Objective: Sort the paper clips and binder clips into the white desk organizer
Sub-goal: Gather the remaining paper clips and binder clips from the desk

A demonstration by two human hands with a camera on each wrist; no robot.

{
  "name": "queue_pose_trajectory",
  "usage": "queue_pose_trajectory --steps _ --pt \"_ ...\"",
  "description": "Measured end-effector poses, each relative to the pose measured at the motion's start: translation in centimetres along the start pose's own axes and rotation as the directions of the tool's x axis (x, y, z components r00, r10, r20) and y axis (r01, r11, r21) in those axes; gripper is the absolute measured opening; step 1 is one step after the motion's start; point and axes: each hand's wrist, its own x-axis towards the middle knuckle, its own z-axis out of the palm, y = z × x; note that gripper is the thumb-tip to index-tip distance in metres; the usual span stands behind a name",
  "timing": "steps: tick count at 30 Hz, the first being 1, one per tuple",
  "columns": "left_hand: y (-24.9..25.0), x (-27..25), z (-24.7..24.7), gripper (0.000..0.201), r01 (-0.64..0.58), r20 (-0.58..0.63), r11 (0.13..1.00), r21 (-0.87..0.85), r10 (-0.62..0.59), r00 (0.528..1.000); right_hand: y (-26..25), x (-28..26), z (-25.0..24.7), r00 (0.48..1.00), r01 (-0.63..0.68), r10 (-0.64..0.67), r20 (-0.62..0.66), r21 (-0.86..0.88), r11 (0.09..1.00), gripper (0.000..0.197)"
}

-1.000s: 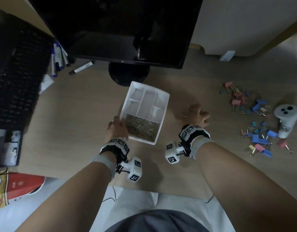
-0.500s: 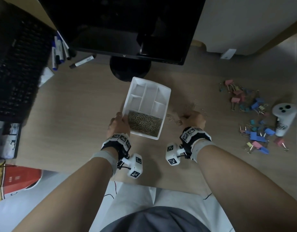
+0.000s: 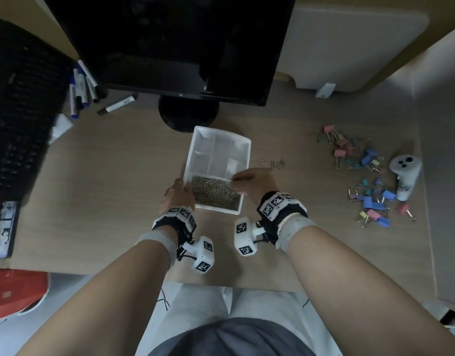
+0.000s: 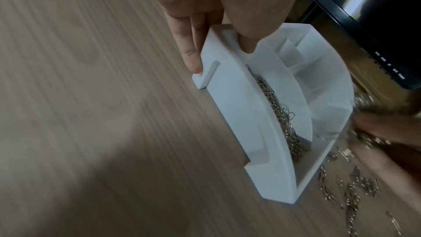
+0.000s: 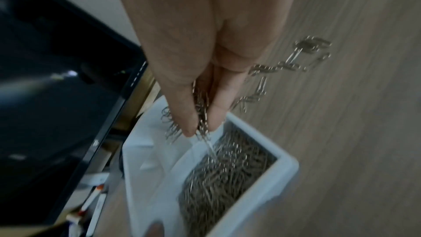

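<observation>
1. Head view: the white desk organizer (image 3: 243, 147) sits on the wooden surface (image 3: 113, 181) just in front of the round foot of the black monitor (image 3: 175, 42). Its near, long compartment is filled with a heap of metal paper clips (image 3: 215, 192); the smaller compartments behind it look bare.
2. The left hand (image 3: 176, 195) grips the organizer's near left corner, thumb curled over the rim and inside, the other fingers (image 4: 189, 50) pressed against the outer wall.
3. The right hand (image 3: 252, 179) is over the organizer's right edge, above the filled compartment. The right wrist view shows its fingers (image 5: 182, 107) pressed together, pinching a bunch of paper clips (image 5: 201, 115) that hang down toward the heap.
4. Just right of the organizer, a few loose paper clips (image 3: 279, 164) lie scattered on the surface.
5. Further right of the organizer, well apart from it, coloured binder clips (image 3: 360, 176) in pink, blue and green lie spread in a loose patch.
6. At the far right edge of that patch lies a white handheld controller (image 3: 404, 176).
7. Left of the monitor and behind the organizer are several markers (image 3: 81, 91) and a black keyboard (image 3: 18, 119).
8. Near the organizer's left, at the surface's front corner, a red object (image 3: 16, 291) shows partly.
</observation>
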Motion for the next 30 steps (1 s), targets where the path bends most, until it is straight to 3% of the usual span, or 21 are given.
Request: queue_pose_trajectory --steps 4,6,10,12,14,17,20,22,25,30 --pt "0.0 0.0 -0.3 0.035 -0.001 -0.005 1.000 -0.017 0.001 1.000 -0.1 -1.0 2.1 0.990 -0.071 0.069 0.121 0.012 0.997 0.041" --pt "0.0 0.0 -0.3 0.034 0.008 -0.013 1.000 -0.029 -0.009 1.000 -0.2 -1.2 1.4 0.983 -0.125 0.103 0.153 0.143 0.982 0.034" --pt "0.1 -0.4 -0.3 0.034 0.044 -0.021 0.997 -0.056 -0.046 0.999 0.9 -0.2 -1.7 0.990 -0.109 0.118 -0.072 0.125 0.986 0.014" --pt "-0.1 -0.4 -0.3 0.036 0.056 -0.024 0.997 -0.057 -0.058 0.998 2.4 1.5 -3.4 0.963 -0.153 0.135 -0.232 -0.063 0.986 0.013" --pt "-0.6 -0.4 -0.2 0.038 0.080 -0.033 0.995 -0.061 -0.082 0.996 3.0 2.5 -4.9 0.945 -0.180 0.084 -0.315 -0.289 0.940 0.020" --pt "-1.4 -0.7 -0.3 0.041 0.134 -0.083 0.988 -0.077 -0.140 0.987 3.1 4.4 -6.3 0.953 -0.196 0.031 -0.300 -0.537 0.820 0.042" --pt "-1.5 -0.9 -0.4 0.042 0.181 -0.115 0.979 -0.089 -0.190 0.975 3.2 6.8 -6.5 0.958 -0.216 0.020 -0.286 -0.674 0.707 0.082" --pt "-1.4 -0.9 -0.3 0.041 0.209 -0.125 0.974 -0.090 -0.219 0.968 3.5 7.9 -5.9 0.961 -0.228 0.065 -0.267 -0.641 0.733 0.087" --pt "-1.2 -1.0 0.2 0.041 0.240 -0.150 0.967 -0.089 -0.252 0.956 4.0 7.5 -4.6 0.977 -0.146 0.009 -0.211 -0.645 0.750 0.089" --pt "-0.6 -1.0 0.8 0.040 0.274 -0.164 0.952 -0.139 -0.295 0.941 6.4 5.7 -2.7 0.991 0.052 -0.128 -0.042 -0.756 0.652 0.087"
